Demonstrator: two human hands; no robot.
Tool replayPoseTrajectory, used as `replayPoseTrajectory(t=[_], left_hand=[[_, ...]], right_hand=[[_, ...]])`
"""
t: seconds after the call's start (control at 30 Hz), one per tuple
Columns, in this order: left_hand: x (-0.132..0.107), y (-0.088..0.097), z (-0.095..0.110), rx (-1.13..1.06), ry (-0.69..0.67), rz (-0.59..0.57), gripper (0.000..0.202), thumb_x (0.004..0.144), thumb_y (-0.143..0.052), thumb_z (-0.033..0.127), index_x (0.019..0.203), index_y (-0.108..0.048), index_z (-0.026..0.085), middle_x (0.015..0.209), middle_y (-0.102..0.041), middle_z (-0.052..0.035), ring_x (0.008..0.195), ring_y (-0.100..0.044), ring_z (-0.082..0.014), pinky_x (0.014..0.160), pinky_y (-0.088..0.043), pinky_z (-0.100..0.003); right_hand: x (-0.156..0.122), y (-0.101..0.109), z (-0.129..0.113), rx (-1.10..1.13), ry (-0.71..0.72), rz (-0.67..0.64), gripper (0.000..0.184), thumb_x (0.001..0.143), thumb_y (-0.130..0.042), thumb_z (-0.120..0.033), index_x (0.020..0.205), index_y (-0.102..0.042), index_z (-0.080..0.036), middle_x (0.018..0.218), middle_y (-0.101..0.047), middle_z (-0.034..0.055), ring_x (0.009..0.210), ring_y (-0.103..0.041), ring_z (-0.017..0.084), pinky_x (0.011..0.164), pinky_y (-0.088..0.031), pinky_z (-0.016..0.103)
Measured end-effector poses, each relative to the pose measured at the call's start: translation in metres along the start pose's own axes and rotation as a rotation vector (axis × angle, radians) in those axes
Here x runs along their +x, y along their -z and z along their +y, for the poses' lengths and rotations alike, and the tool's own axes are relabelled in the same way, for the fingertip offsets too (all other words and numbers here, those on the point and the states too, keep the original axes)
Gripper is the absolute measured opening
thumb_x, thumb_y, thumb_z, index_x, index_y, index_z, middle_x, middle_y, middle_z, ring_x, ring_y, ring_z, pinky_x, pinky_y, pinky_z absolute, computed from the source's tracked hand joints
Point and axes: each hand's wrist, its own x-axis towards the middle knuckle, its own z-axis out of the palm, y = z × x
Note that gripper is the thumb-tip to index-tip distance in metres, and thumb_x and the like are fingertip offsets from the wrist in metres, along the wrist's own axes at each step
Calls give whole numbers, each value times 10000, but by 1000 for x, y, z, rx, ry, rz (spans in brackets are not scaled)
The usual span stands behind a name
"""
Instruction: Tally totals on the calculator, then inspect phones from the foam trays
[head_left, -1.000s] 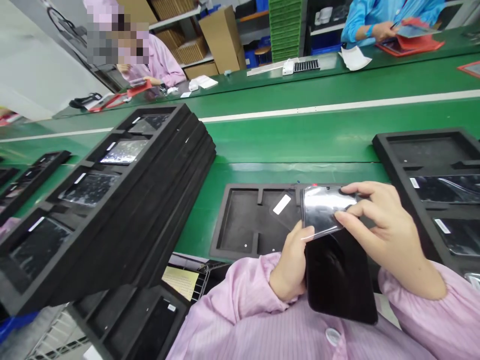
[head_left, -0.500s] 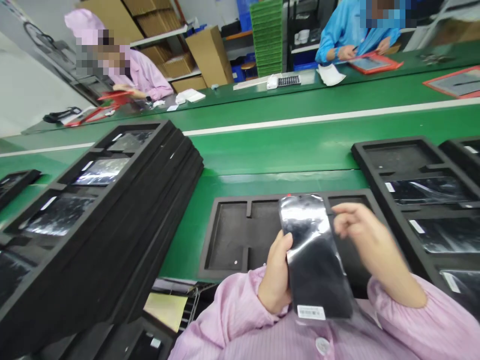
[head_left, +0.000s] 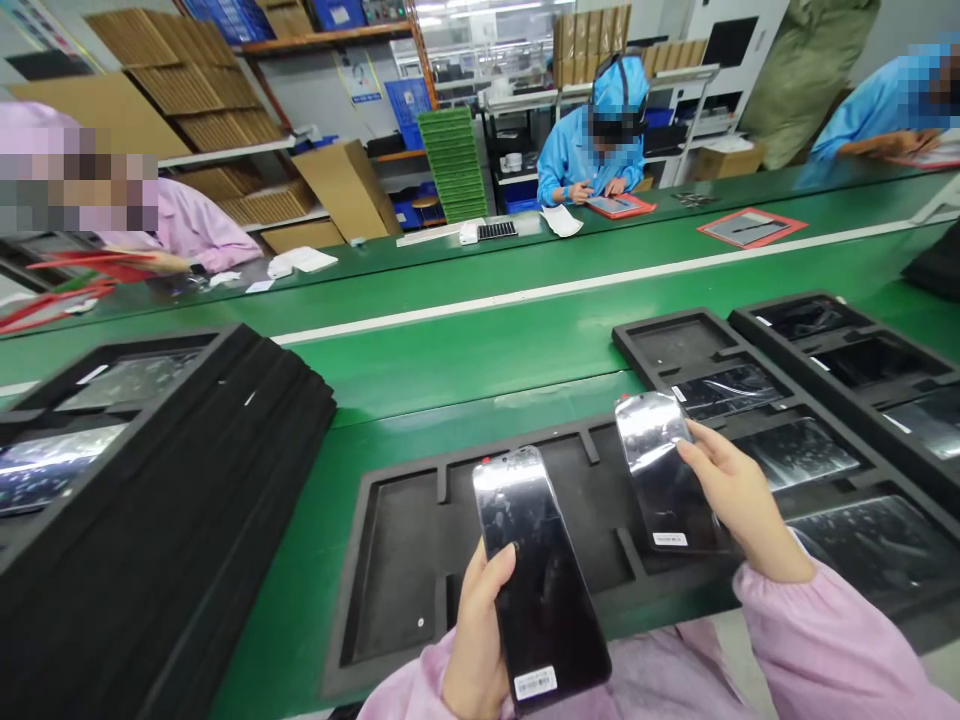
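My left hand (head_left: 476, 640) is closed around a black glossy phone screen panel (head_left: 536, 575) with a white barcode label at its near end, held above a black foam tray (head_left: 390, 570). My right hand (head_left: 731, 495) grips a second panel (head_left: 664, 470) wrapped in shiny clear film, also with a white label, over the right part of the same tray. The two panels are apart. Both my sleeves are pink.
A tall stack of black foam trays (head_left: 187, 480) holding panels stands at left. Two more foam trays (head_left: 675, 345) (head_left: 885, 375) with filmed panels lie at right. The green conveyor belt (head_left: 487, 340) runs across. Workers in pink and blue sit on the far side.
The one filmed panel I held in both hands has become two: the bare panel stays in my left hand, the filmed piece has moved right in my right hand. The view has tilted up.
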Motion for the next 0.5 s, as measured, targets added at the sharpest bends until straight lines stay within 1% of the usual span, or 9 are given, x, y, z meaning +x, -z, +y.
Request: replayPoseTrajectory(t=[0.07,0.1,0.17,0.2,0.23,0.3,0.4,0.43,0.5], left_hand=[[-3,-2,4,21,16,-65,419,588,-741,224,993,-647,168,786,-717,-54,758,-677,-259,712,-511,-354],[-4,-3,5,36,26,-110,430,579,-739,206,997,-649,163,782,-714,-57,747,-673,-256,708,-504,-348],[-6,-7,7,74,56,-202,440,564,-732,183,996,-654,158,772,-706,-58,724,-661,-245,681,-486,-329],[-7,-9,8,95,66,-244,434,559,-728,181,986,-657,157,765,-700,-56,712,-652,-237,659,-473,-314],[-8,-12,7,118,69,-284,428,551,-724,180,974,-659,157,757,-692,-52,700,-640,-226,641,-456,-299],[-10,-16,6,174,51,-361,417,531,-713,176,943,-662,156,751,-672,-38,680,-603,-196,616,-417,-274],[-12,-20,2,261,12,-444,402,506,-683,160,907,-661,152,755,-638,-15,679,-531,-155,616,-363,-253],[-13,-21,1,290,10,-464,398,502,-668,150,900,-660,150,749,-626,-8,674,-508,-145,611,-346,-248],[-14,-20,0,335,8,-494,396,498,-642,129,894,-652,147,726,-602,7,651,-465,-126,598,-318,-242]], right_hand=[[3,-5,12,-103,40,34,438,705,-530,-529,916,-684,-177,595,-578,52,650,-574,284,681,-465,474],[2,-9,14,-146,67,46,419,680,-546,-537,846,-696,-182,666,-609,96,740,-578,337,734,-437,541],[-2,-17,14,-209,130,74,400,673,-561,-550,780,-701,-191,911,-640,175,969,-521,442,834,-340,651],[-4,-19,10,-226,175,82,397,693,-559,-554,789,-702,-196,1023,-626,186,1048,-482,460,866,-305,674],[-6,-21,4,-230,225,83,396,725,-545,-558,814,-702,-205,1083,-616,178,1080,-476,449,886,-305,669],[-7,-20,-14,-179,342,24,374,815,-495,-538,876,-697,-229,1063,-643,133,1032,-552,365,884,-400,584],[-5,-13,-52,-4,552,-199,300,934,-433,-419,934,-682,-251,991,-679,60,926,-631,229,809,-523,387],[-5,-12,-66,26,642,-256,275,944,-445,-392,949,-680,-248,999,-678,54,927,-633,213,797,-534,356],[-3,-13,-89,4,806,-293,216,934,-502,-360,934,-682,-241,1027,-667,55,954,-618,211,798,-538,345]])
